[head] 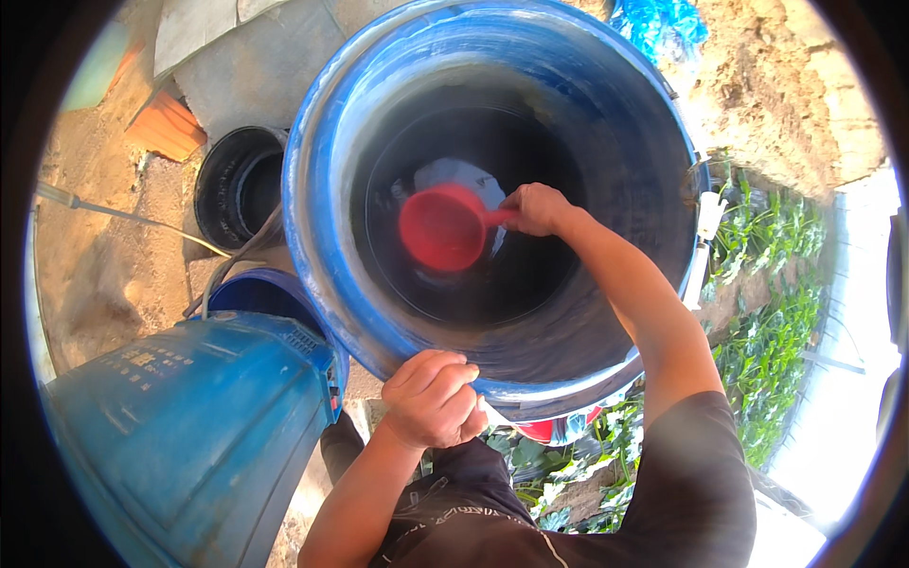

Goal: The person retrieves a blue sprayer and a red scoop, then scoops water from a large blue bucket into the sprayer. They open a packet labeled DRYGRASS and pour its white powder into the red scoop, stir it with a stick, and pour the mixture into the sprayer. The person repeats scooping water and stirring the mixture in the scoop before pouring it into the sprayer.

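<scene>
My right hand point(534, 209) grips the handle of a red plastic dipper point(443, 227), reaching down inside a large blue plastic barrel point(305, 213). The dipper's round bowl is over or in the dark liquid point(547, 270) at the bottom; how deep it sits is hard to tell. A bright reflection shows on the surface beside it. My left hand point(434, 401) is curled into a loose fist at the barrel's near rim. A whitish strip point(497, 415) shows by its thumb, and whether the fingers hold it is unclear.
A blue backpack sprayer tank point(192, 426) stands at the left, before a dark blue container point(263, 291). Farther back are a black bucket point(241, 188), a sprayer wand point(142, 216) and an orange block point(167, 128). Green plants point(770, 341) grow at the right; blue plastic film point(660, 28) lies beyond the barrel.
</scene>
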A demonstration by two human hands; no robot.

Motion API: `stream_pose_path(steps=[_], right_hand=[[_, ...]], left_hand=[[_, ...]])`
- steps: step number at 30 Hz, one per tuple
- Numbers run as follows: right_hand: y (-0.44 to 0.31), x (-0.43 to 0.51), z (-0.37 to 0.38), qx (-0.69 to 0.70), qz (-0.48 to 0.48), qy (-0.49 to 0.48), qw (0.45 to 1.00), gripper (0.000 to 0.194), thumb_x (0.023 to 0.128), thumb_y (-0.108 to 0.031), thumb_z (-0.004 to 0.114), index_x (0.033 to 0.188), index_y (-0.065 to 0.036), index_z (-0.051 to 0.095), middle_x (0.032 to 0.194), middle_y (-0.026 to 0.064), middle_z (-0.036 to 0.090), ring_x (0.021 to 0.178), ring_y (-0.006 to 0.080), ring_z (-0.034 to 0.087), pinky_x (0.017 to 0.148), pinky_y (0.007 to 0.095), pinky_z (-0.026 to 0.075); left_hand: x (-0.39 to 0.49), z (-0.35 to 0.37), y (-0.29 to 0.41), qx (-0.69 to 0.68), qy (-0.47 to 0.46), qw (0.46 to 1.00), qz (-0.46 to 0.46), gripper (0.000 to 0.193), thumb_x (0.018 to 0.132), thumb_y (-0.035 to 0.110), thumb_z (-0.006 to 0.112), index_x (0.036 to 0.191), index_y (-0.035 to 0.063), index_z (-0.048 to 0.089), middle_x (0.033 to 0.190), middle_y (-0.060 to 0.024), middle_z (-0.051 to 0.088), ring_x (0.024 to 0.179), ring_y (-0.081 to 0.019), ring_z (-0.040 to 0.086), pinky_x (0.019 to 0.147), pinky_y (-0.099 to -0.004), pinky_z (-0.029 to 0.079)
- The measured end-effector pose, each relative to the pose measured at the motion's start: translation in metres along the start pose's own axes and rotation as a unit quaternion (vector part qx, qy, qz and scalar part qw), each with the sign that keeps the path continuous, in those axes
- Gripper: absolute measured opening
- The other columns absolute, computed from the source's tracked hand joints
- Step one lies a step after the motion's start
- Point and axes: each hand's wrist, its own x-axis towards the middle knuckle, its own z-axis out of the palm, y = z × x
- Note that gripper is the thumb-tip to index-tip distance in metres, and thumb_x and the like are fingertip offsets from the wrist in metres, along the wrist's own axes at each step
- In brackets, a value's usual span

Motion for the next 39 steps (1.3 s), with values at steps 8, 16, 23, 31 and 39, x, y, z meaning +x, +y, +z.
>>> stream_pose_path(steps=[8,16,23,31,39], right_hand=[[0.049,-0.022,-0.048,0.094,0.038,0.022,0.995,0.033,0.089,-0.026,0.077,0.118,-0.01,0.078,0.087,0.0113,0.076,0.073,0.0224,0.072,0.07,0.0365,0.059],[0.094,-0.028,-0.052,0.169,0.274,0.015,0.947,0.055,0.085,-0.054,0.076,0.085,0.001,0.077,0.074,0.0146,0.073,0.07,0.0253,0.075,0.063,0.0365,0.06],[0.089,-0.014,-0.041,0.286,0.368,0.063,0.882,0.039,0.089,-0.034,0.073,0.103,0.003,0.075,0.092,0.0163,0.077,0.077,0.0256,0.076,0.062,0.0371,0.064],[0.085,0.024,-0.017,0.358,0.388,0.116,0.842,0.026,0.09,-0.017,0.063,0.103,0.002,0.075,0.091,0.0153,0.077,0.076,0.0245,0.077,0.062,0.0369,0.067],[0.069,0.056,-0.013,0.284,0.37,0.152,0.871,0.031,0.096,-0.024,0.064,0.101,0.004,0.075,0.087,0.0178,0.077,0.072,0.0264,0.077,0.059,0.037,0.065]], left_hand=[[0.001,-0.001,0.0,0.0,-0.008,1.0,0.003,0.027,0.076,0.025,0.064,0.058,0.0094,0.053,0.083,-0.0044,0.068,0.079,-0.0259,0.07,0.072,-0.0394,0.057],[0.0,-0.001,0.001,-0.002,-0.005,1.0,-0.002,0.025,0.076,0.026,0.064,0.06,0.009,0.054,0.083,-0.0044,0.067,0.078,-0.0258,0.07,0.072,-0.0396,0.057],[-0.002,0.0,0.0,-0.007,-0.004,1.0,-0.002,0.024,0.075,0.025,0.065,0.061,0.0095,0.053,0.085,-0.0042,0.067,0.079,-0.0252,0.07,0.072,-0.0396,0.058],[-0.002,0.0,0.0,0.0,-0.005,1.0,-0.002,0.023,0.075,0.026,0.066,0.061,0.011,0.053,0.087,-0.0037,0.068,0.08,-0.0243,0.07,0.073,-0.039,0.059],[0.0,-0.003,0.002,0.004,-0.013,1.0,-0.011,0.023,0.077,0.024,0.067,0.062,0.0102,0.057,0.086,-0.0038,0.07,0.081,-0.0231,0.071,0.075,-0.0373,0.06]])
